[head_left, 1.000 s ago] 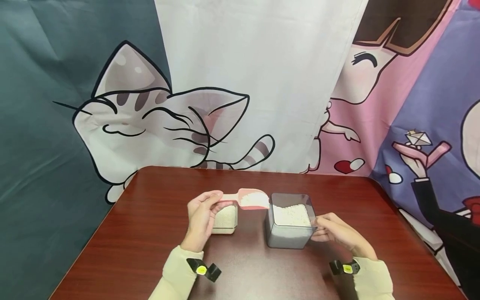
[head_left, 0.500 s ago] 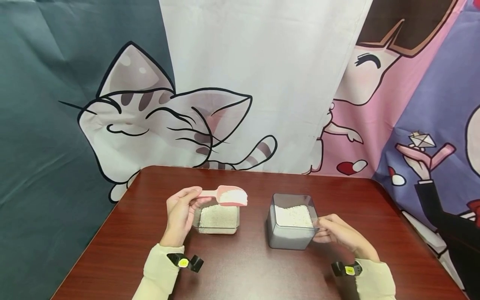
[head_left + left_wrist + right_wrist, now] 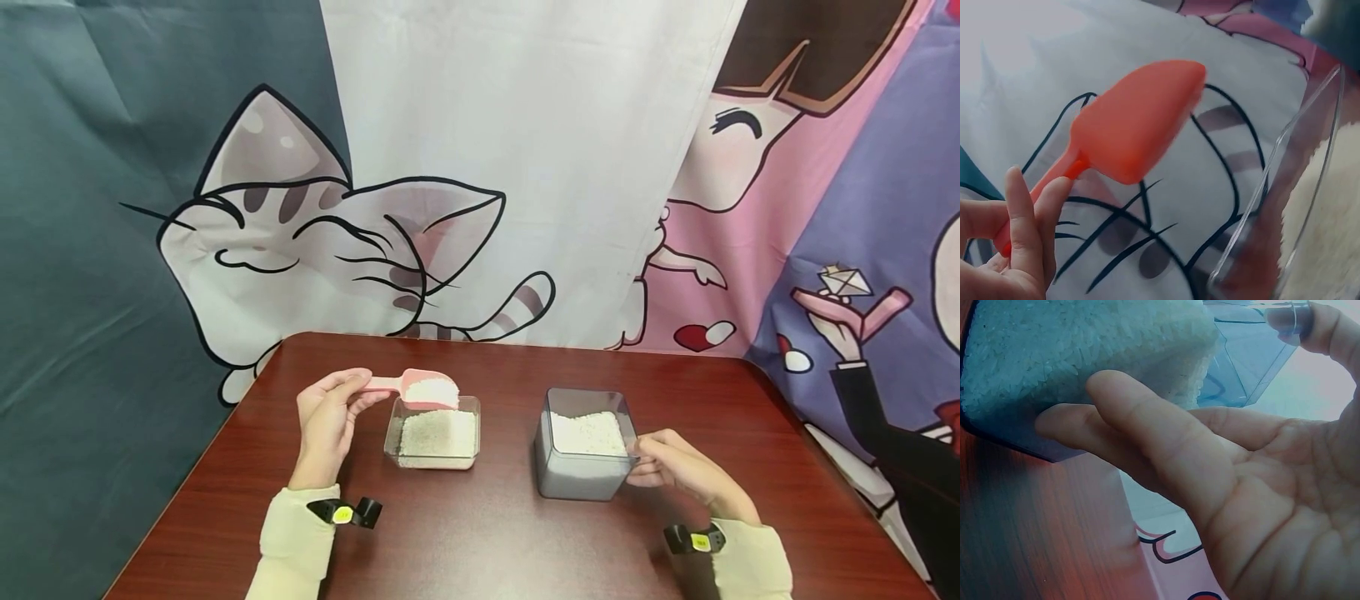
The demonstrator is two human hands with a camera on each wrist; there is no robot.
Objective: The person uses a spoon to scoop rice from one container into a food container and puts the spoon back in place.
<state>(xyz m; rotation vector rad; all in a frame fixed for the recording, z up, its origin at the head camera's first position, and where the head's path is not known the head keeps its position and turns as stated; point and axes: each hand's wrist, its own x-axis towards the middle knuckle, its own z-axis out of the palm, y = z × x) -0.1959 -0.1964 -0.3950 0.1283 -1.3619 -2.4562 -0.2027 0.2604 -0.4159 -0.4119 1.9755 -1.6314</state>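
In my left hand a pink scoop is pinched by its handle, level and heaped with white rice. The scoop's bowl overlaps the back of a low clear box with rice in it in the head view. From below, in the left wrist view, the scoop's smooth underside shows beside the box wall. My right hand grips the right side of a tall grey see-through bin of rice. Its thumb goes over the rim while the fingers lie along the outer wall.
Both containers stand on a reddish-brown wooden table, with a gap between them. Behind it hangs a cartoon-printed curtain. A camera band sits on the left wrist, another on the right.
My left hand has carried the loaded scoop left, from beside the grey bin to over the clear box. The right hand stays on the bin.
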